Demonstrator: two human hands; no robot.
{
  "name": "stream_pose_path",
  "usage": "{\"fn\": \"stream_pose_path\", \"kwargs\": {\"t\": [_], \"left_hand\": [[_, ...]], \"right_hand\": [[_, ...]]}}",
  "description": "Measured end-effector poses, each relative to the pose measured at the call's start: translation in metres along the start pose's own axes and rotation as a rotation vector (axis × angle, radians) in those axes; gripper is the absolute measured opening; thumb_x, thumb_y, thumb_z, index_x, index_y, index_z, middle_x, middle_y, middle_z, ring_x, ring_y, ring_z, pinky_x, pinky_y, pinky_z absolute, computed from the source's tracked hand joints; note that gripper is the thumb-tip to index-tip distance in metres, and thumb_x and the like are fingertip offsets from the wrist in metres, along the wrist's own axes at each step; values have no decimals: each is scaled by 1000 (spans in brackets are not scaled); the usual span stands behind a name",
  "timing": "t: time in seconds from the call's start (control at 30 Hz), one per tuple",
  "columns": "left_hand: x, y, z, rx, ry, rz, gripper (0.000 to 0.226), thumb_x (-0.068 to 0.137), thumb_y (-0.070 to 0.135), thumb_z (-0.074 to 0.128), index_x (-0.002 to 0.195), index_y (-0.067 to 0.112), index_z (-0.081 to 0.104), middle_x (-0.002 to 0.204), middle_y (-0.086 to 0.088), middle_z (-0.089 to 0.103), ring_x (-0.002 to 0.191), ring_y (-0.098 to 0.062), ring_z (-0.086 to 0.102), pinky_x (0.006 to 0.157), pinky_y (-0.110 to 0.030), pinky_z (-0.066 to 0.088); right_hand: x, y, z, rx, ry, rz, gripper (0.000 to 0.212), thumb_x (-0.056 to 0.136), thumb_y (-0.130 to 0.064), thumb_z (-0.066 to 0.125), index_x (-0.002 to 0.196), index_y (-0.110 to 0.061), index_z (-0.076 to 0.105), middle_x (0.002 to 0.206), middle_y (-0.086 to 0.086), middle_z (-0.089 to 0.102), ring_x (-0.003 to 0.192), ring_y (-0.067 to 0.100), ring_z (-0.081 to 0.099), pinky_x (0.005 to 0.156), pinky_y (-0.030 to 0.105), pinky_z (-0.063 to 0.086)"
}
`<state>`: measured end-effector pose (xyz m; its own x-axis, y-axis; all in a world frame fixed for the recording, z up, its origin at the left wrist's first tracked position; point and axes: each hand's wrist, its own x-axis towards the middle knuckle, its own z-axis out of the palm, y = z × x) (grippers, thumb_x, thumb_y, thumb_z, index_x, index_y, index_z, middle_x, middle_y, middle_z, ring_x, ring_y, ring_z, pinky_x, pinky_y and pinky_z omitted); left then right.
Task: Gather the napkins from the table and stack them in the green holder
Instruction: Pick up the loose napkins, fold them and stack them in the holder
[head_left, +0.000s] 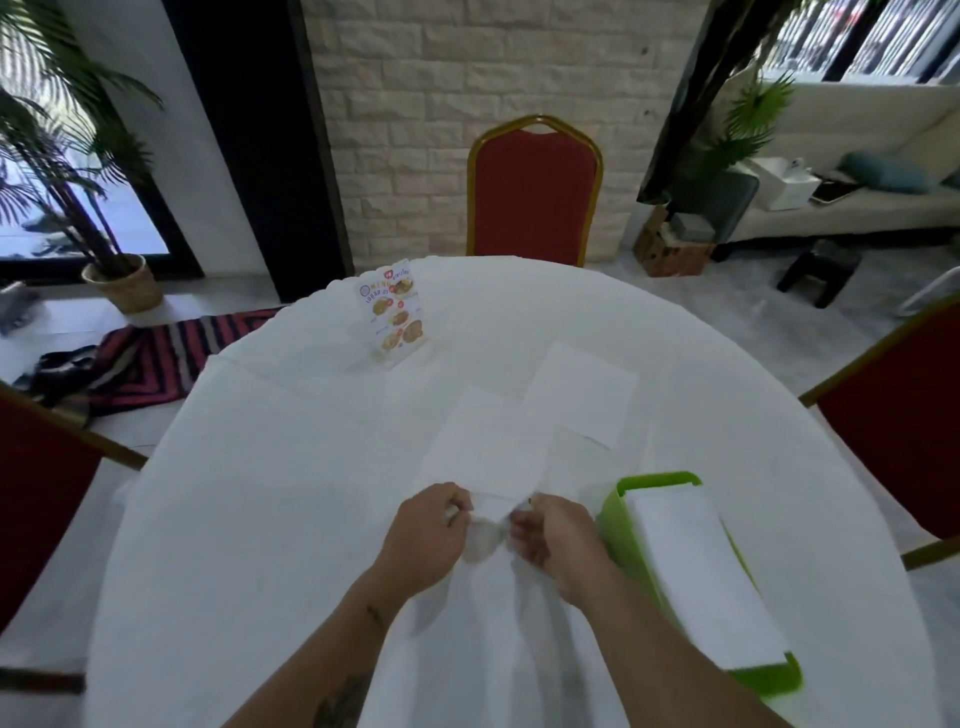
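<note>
White napkins on a white tablecloth (270, 519) are hard to separate: only faint edges and shadows mark them. Motion blur smears both hands, so single fingertips cannot be made out, and the lower part of the held napkin (491, 512) melts into its own grey shadow. The forearms run off the bottom edge.

The round table's far rim curves behind a standing menu card (396, 314), and a red chair (535, 195) stands just past it. More red chairs are cut off at the left and right borders. The left half of the cloth lies open; the green holder (626, 530) sits near the right rim, close beside the right hand, with a white napkin stack (701, 571) in it.

The left hand (423, 530) and right hand (558, 540) both pinch the napkin, curled fingers clamped on its opposite sides, the sheet stretched between them just above the cloth. Beyond the fingers a loose napkin (480, 441) lies flat, another napkin (582, 392) farther back and to the right, with a third partly tucked between them.
</note>
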<state>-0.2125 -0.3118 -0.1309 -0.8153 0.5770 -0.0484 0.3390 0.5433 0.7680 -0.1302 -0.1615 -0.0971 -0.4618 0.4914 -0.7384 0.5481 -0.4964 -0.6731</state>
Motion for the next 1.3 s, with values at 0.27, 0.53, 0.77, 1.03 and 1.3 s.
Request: {"fn": "stream_pose_path", "kwargs": {"t": [0.27,0.53,0.77,1.03,1.3], "left_hand": [[-31,27,-30,-196,30,1,20,86,10,57,76,27,59,105,16,67,106,6,57,85,-6,38],[-78,22,-31,-45,-151,-15,14,81,12,55,76,23,62,97,14,68,98,0,59,91,-24,47],[-98,11,-33,13,-189,-11,15,79,16,54,76,29,61,99,15,68,98,-2,60,90,-27,49],[-117,-5,-32,190,-215,-14,12,77,20,52,78,31,58,96,16,64,93,-6,56,84,-25,48],[-128,-16,-31,304,-153,88,9,77,17,52,77,25,57,99,12,64,100,-9,55,87,-27,47]], "right_hand": [[-26,10,-4,146,-94,18,14,91,-1,51,89,-4,65,76,14,65,58,20,59,44,26,47],[-19,31,-8,194,45,87,26,67,2,39,78,-5,61,69,13,59,54,27,52,46,29,47],[-7,36,-8,16,19,53,19,84,-17,66,97,-3,67,87,15,70,72,30,63,66,39,54],[-3,24,4,-102,57,-123,10,82,-10,59,72,-11,60,78,12,61,69,25,57,63,34,45],[1,19,-4,105,210,-260,11,90,-10,55,81,-17,56,75,-2,55,60,11,51,57,27,44]]}}
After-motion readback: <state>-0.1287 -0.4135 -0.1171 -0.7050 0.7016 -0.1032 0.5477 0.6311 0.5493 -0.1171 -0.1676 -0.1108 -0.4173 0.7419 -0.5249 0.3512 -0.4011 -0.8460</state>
